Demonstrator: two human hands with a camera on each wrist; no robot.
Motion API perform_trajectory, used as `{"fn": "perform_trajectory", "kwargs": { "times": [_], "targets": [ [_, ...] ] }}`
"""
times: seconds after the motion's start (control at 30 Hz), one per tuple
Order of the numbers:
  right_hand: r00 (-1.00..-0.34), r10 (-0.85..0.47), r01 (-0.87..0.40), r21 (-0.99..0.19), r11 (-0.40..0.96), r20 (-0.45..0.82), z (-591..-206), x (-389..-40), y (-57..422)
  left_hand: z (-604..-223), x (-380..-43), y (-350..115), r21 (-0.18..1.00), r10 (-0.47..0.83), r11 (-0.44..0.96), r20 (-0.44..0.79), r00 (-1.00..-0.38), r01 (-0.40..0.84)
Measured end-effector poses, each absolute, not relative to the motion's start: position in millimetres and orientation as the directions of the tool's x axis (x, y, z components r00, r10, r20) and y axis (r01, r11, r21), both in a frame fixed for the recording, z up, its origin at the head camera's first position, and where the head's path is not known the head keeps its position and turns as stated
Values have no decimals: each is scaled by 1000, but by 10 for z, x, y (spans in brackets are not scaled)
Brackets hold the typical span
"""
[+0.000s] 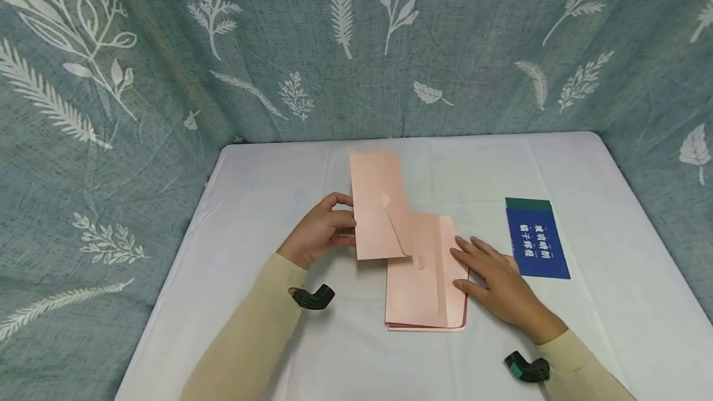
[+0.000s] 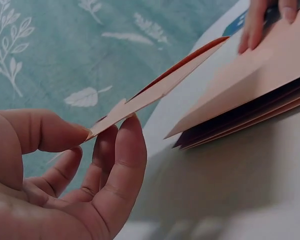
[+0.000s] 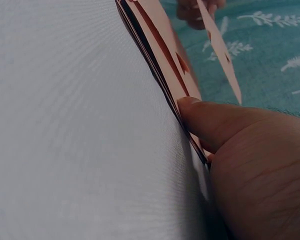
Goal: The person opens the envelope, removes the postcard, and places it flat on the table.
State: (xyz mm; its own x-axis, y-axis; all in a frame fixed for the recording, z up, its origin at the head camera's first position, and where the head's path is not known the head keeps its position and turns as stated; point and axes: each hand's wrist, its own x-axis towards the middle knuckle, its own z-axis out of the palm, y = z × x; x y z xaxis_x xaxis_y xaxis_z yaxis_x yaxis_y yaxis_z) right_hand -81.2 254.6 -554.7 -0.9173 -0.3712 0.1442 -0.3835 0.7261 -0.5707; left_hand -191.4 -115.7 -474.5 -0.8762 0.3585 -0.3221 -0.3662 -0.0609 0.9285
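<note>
My left hand (image 1: 322, 229) pinches a pale pink envelope (image 1: 375, 209) by its left edge, thumb on one face and fingers on the other. In the left wrist view this envelope (image 2: 150, 97) is tilted and seen nearly edge-on, raised above the table. Its lower right corner overlaps a stack of pink envelopes (image 1: 412, 296) in the head view. Dark red and dark layers show along the stack's edge (image 3: 157, 60). My right hand (image 1: 498, 280) rests on the right side of the stack, fingers extended, the thumb (image 3: 205, 112) against its edge.
A blue booklet (image 1: 537, 240) with a green band and white characters lies right of the stack, beyond my right hand. The white-covered table (image 1: 250, 190) ends at a green leaf-patterned curtain (image 1: 312, 30). Black devices (image 1: 314, 297) sit at both wrists.
</note>
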Motion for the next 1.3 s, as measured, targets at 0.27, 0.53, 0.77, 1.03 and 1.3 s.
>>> {"fn": "perform_trajectory", "kwargs": {
  "times": [0.27,0.53,0.77,1.03,1.3],
  "targets": [
    [-917,-370,-384,-568,728,147,-5542,-803,2545,-4847,-1738,-1069,908,432,-58,-351,-831,-414],
    [-916,-372,-390,-567,726,154,-5524,-797,2539,-4970,-1530,-924,885,509,-52,-375,-774,-463],
    [-915,-372,-390,-571,723,155,-5515,-795,2532,-5037,-1385,-831,866,540,-72,-383,-749,-494],
    [-916,-371,-389,-571,723,154,-5508,-804,2523,-5080,-1293,-797,854,506,-38,-431,-747,-519],
    [-919,-366,-380,-578,722,147,-5502,-799,2524,-4956,-1256,-772,858,393,131,-505,-768,-497]
  ]
}}
